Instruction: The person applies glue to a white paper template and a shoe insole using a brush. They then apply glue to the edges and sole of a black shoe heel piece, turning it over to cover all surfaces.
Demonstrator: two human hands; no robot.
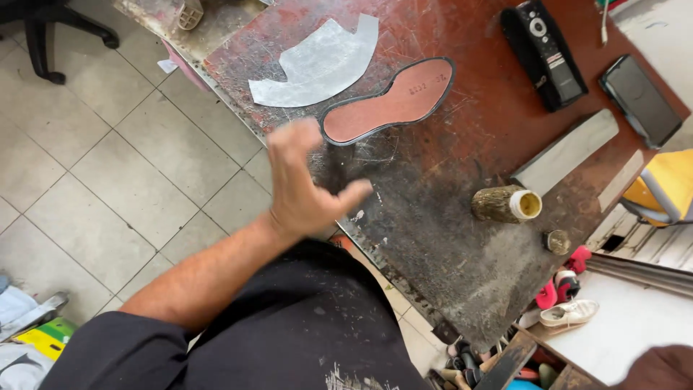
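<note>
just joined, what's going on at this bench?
A person stands at a worn, stained workbench. Their left hand is raised and open over the near edge, blurred, holding nothing, closest to a red shoe insole lying flat. A pale curved pattern piece lies beyond it. Further right are a tipped-over glue pot, a grey block, a remote and a phone. The right hand barely shows at the bottom corner.
</note>
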